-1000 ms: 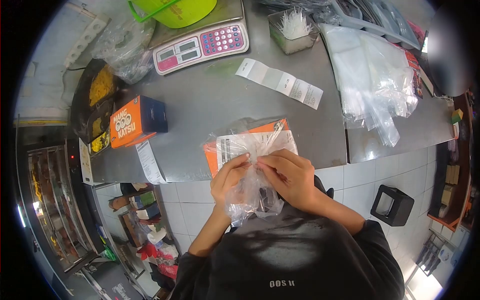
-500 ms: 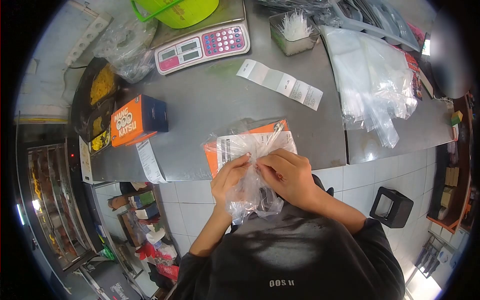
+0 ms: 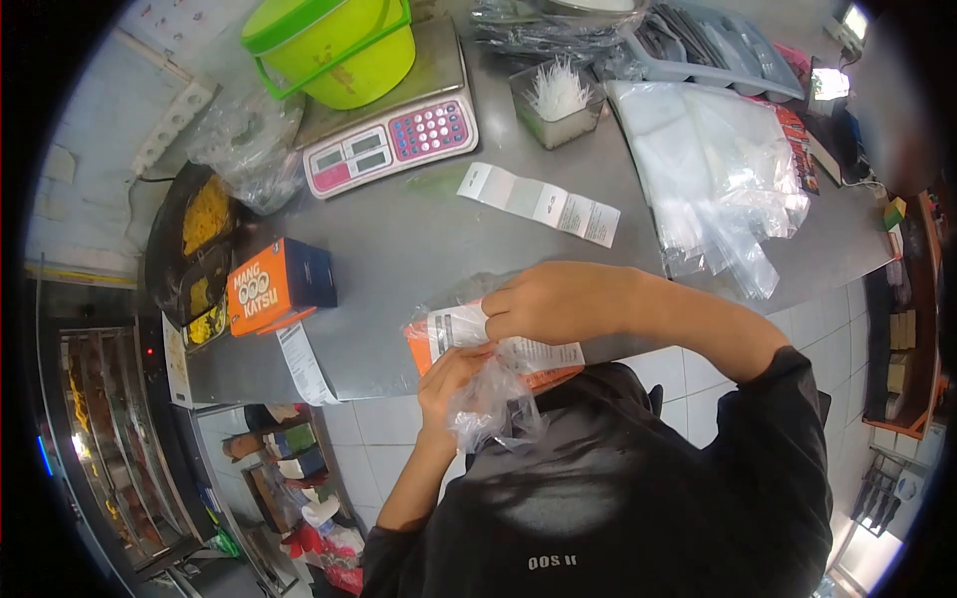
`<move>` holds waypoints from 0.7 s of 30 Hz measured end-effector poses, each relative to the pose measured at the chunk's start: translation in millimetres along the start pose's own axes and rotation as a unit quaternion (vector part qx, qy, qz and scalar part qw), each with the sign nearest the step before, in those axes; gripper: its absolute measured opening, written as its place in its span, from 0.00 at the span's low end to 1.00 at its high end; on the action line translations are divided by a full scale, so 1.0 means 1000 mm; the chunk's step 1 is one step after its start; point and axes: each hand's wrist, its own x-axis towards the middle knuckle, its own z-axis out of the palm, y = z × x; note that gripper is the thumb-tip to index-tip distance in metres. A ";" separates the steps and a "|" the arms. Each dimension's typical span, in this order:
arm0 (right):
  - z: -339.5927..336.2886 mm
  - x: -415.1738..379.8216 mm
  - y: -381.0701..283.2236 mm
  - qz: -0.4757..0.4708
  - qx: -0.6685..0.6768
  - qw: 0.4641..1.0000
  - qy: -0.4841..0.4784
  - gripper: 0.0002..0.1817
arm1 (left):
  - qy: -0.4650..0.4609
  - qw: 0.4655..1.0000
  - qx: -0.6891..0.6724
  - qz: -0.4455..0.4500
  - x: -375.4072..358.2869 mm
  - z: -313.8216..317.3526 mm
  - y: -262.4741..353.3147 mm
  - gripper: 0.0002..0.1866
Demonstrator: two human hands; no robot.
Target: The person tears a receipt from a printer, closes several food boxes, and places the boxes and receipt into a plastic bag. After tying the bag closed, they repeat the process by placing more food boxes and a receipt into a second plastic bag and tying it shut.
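An orange box (image 3: 422, 346) with a white receipt (image 3: 454, 324) on top sits inside a clear plastic bag (image 3: 493, 404) at the near edge of the steel counter (image 3: 419, 239). My left hand (image 3: 454, 379) grips the bunched bag mouth below the box. My right hand (image 3: 553, 301) is raised over the box, fingers closed on the top of the bag. The far side of the box is hidden by my right hand.
A second orange and navy box (image 3: 274, 284) lies to the left with a receipt (image 3: 302, 364) hanging off the edge. A long receipt (image 3: 538, 202), a scale (image 3: 394, 145) carrying a green bucket (image 3: 334, 40), a tub of white ties (image 3: 556, 100) and a pile of clear bags (image 3: 723, 179) sit farther back.
My right hand has lifted from beside my left hand up over the box, pulling the bag's top. The camera has tilted, showing more of the counter's far side.
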 end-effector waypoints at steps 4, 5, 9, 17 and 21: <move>0.006 -0.001 0.003 -0.093 -0.066 0.990 0.077 0.07 | -0.042 0.998 0.037 -0.038 0.004 -0.009 0.002 0.12; 0.006 -0.005 -0.001 -0.072 -0.099 0.990 0.068 0.07 | -0.054 0.997 0.036 -0.041 0.009 -0.015 0.003 0.12; 0.010 -0.017 -0.032 0.000 -0.126 0.990 0.055 0.07 | -0.072 0.993 -0.066 -0.064 0.016 -0.023 -0.017 0.10; 0.070 0.013 -0.051 0.002 0.066 0.990 0.122 0.04 | 0.121 0.958 -0.186 -0.184 0.066 -0.008 -0.004 0.10; 0.029 0.008 -0.038 0.129 0.273 0.953 -0.019 0.03 | 0.064 0.995 -0.075 -0.034 0.070 -0.015 -0.036 0.08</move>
